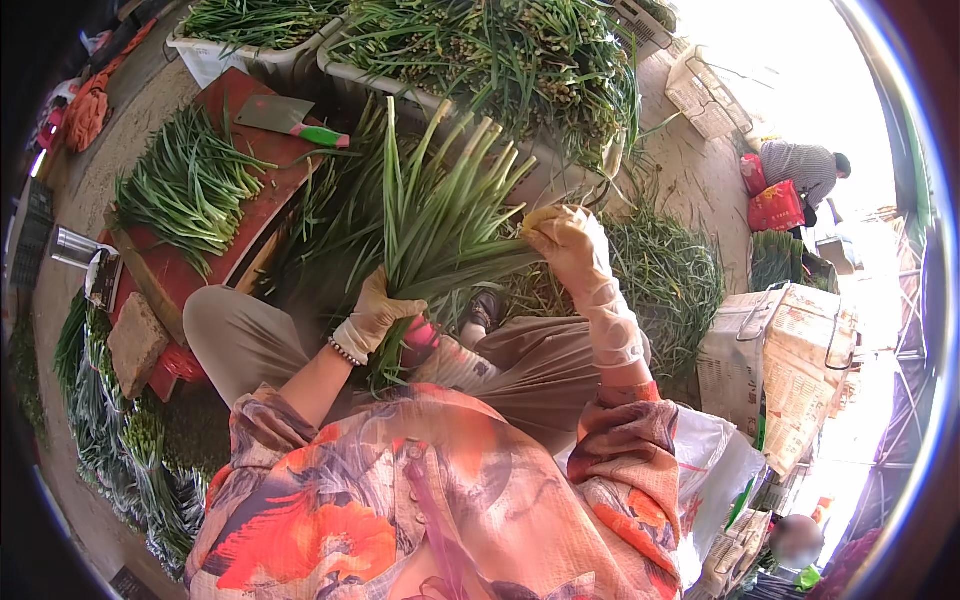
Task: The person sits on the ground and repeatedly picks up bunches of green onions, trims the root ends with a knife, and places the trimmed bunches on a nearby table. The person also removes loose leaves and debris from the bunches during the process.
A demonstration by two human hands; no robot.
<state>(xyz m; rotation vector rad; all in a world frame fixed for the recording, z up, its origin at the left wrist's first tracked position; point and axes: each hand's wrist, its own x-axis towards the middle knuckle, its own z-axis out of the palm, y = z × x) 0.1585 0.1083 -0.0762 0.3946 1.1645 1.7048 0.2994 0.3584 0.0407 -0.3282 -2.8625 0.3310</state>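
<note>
My left hand (382,311), in a pale thin glove with a bead bracelet at the wrist, is closed around a bunch of long green leafy stalks (442,217), their pale cut ends fanned upward. My right hand (566,232), gloved too, has its fingers pinched at the ends of some stalks at the bunch's right side. Left of the bunch is a red board (289,169) with a pile of trimmed greens (199,184) and a cleaver (277,114) with a green and pink handle lying flat.
White crates (360,75) heaped with greens stand ahead. Loose leaves (660,285) cover the ground at the right, near stacked pale crates (735,345). A stone (137,345) and a wooden strip (150,285) rest on the board's near end. A person (802,172) bends at the far right.
</note>
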